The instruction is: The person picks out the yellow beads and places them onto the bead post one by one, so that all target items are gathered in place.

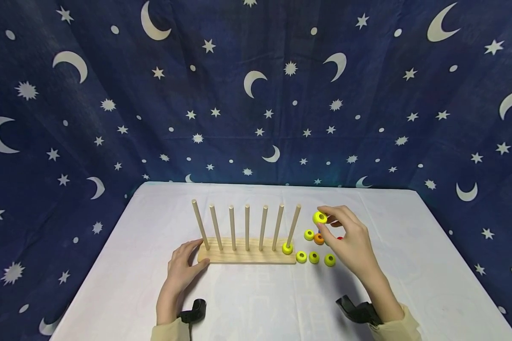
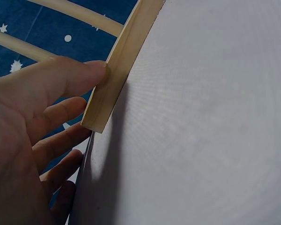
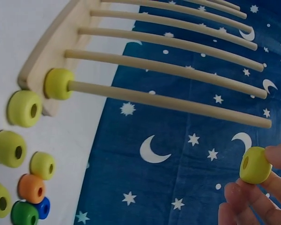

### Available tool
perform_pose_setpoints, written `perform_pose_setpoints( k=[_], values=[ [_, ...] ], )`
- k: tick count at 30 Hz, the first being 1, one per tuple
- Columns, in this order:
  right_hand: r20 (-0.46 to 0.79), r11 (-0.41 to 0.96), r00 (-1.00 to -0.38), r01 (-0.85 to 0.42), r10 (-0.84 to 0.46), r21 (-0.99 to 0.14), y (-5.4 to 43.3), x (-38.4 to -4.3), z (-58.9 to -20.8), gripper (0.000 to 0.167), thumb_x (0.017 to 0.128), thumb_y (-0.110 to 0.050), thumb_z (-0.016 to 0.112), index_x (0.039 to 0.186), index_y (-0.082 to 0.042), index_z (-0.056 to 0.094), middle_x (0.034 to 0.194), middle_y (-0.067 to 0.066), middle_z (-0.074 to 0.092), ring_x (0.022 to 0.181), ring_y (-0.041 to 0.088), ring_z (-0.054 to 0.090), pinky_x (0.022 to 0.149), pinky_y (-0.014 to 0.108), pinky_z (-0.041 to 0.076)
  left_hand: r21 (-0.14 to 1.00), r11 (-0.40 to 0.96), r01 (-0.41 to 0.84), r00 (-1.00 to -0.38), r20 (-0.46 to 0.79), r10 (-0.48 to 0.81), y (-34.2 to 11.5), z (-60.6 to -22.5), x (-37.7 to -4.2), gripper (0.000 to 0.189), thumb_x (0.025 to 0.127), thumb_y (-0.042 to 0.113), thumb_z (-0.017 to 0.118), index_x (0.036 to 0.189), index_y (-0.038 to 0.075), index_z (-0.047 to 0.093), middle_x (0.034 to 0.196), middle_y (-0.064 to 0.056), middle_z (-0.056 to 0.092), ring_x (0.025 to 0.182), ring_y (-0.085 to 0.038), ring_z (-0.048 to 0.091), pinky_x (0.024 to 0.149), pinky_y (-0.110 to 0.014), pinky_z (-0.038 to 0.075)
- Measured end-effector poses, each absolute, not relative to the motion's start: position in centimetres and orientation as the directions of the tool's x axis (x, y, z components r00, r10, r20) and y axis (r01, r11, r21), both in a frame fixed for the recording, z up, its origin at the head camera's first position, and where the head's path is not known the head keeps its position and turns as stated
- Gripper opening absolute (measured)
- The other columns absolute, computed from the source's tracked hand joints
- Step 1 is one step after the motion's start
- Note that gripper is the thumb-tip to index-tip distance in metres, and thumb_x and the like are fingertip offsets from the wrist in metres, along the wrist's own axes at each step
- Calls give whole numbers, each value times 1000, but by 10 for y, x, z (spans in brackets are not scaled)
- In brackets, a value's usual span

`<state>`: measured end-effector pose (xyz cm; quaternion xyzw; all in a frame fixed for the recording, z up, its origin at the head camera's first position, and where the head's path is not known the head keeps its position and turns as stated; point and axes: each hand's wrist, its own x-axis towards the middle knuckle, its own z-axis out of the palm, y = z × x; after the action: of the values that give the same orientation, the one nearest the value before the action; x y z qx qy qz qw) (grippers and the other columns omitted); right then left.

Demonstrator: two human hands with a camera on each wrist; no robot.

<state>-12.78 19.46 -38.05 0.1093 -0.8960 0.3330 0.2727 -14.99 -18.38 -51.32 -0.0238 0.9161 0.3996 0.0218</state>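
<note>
A wooden peg stand (image 1: pixel 247 257) with a row of several upright pegs rests on the table. At its left end my left hand (image 1: pixel 180 269) holds the base, thumb (image 2: pixel 86 77) at the front edge and fingers behind. One yellow bead (image 1: pixel 286 249) sits at the bottom of the rightmost peg (image 3: pixel 168 104). Up beside the top of that peg, to its right, my right hand (image 1: pixel 352 241) pinches another yellow bead (image 3: pixel 256 168) between thumb and fingers. The held bead's hole shows in the head and right wrist views.
Several loose yellow beads (image 1: pixel 314 257) lie right of the stand. Near them are an orange bead (image 3: pixel 31 188), a green bead (image 3: pixel 23 213) and a blue bead (image 3: pixel 43 208). A red piece (image 1: pixel 340 238) is mostly hidden by my right hand. A star-patterned cloth (image 1: pixel 256 118) hangs behind the white table (image 1: pixel 247 303).
</note>
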Motion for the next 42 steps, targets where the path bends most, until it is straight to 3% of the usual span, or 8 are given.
perform_pose_setpoints(
  k=[5, 16, 22, 42],
  values=[
    [567, 735, -824, -391, -11, -554, 189, -129, -375, 39, 80, -4, 74, 117, -13, 67, 103, -2, 65, 88, 9, 56, 78, 11, 44, 732, 679, -64, -998, -63, -27, -184, -514, -150, 63, 84, 25, 71, 141, 13, 47, 148, -16, 41, 141, -38, 23, 110, -63, 14],
    [630, 661, -774, -501, -56, -558, 178, -131, -361, 38, 80, -2, 74, 116, -9, 67, 101, 1, 65, 89, 6, 55, 79, 11, 45, 739, 670, -71, -997, -75, -22, -185, -516, -151, 63, 85, 25, 71, 142, 13, 45, 149, -15, 40, 142, -38, 21, 112, -62, 11],
    [641, 643, -764, -527, -74, -555, 171, -134, -355, 39, 81, -3, 74, 118, -9, 66, 104, 2, 65, 90, 11, 57, 79, 13, 46, 740, 670, -67, -997, -76, -16, -186, -514, -151, 63, 86, 25, 71, 142, 13, 45, 149, -15, 40, 143, -38, 20, 112, -62, 12],
    [590, 640, -805, -486, -62, -595, 159, -144, -353, 36, 83, -6, 72, 118, -11, 67, 105, 1, 65, 92, 11, 58, 80, 18, 48, 740, 670, -59, -998, -66, -15, -185, -514, -151, 63, 85, 25, 71, 142, 13, 46, 148, -15, 41, 142, -37, 22, 111, -62, 13]
  ],
)
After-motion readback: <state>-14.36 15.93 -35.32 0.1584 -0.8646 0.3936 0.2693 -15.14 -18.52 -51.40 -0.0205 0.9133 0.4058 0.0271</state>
